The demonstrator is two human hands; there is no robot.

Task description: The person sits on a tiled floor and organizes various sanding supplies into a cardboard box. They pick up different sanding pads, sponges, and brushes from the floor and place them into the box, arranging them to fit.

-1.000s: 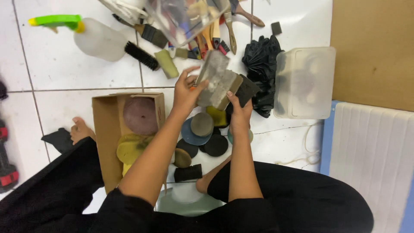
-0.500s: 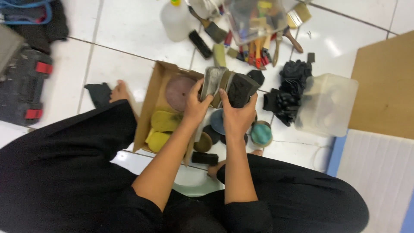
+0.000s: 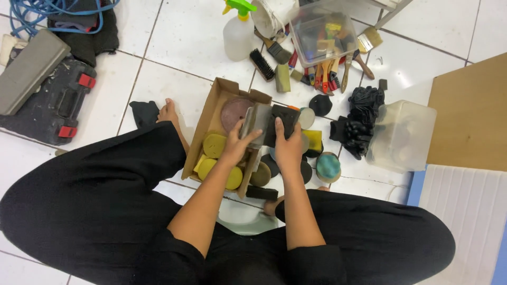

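Observation:
I sit cross-legged on a white tiled floor. My left hand [image 3: 238, 145] grips a flat grey pad [image 3: 254, 120] and my right hand [image 3: 288, 146] grips a black sanding block [image 3: 283, 121]; the two pieces are held together above the floor. Just left of them lies an open cardboard box [image 3: 206, 119] holding round yellow foam pads [image 3: 214, 145] and a brownish disc [image 3: 234, 111]. More round pads lie under and beside my hands, among them a teal one [image 3: 328, 166] and a yellow one [image 3: 315, 140].
A clear tub of brushes [image 3: 323, 32], a spray bottle [image 3: 236, 32], loose brushes, a black cloth heap [image 3: 359, 124], a frosted plastic container [image 3: 401, 136], a wooden board [image 3: 470, 113], a black tool case [image 3: 50, 103] and a blue cable [image 3: 47, 8] surround me.
The view has swung, so the floor items sit further right and lower in frame. Both hands still hold the pad and block together, now lower and closer to the box.

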